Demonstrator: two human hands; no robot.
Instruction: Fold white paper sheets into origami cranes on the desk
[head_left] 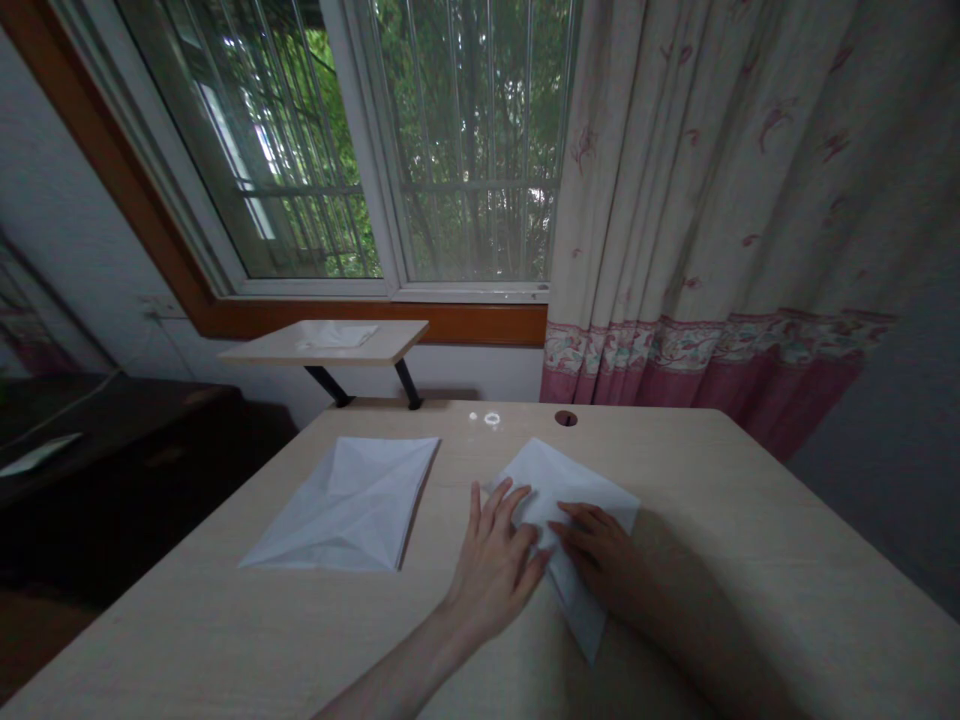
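Observation:
Both my hands work on a folded white paper sheet [577,495] lying near the table's right side. My left hand [495,560] rests with spread fingers on the sheet's left edge. My right hand [592,545] presses on its lower part, with the fingers flat and close to my left thumb. The paper's lower tip sticks out below my right hand. To the left lies a second white paper [345,505], flat with visible crease lines, and neither hand touches it.
Both papers lie on a pale wood-grain table [675,470] with a round cable hole [566,418] near its far edge. Beyond stands a small shelf table [322,342] holding a white tissue. A window, a floral curtain and a dark cabinet surround the table.

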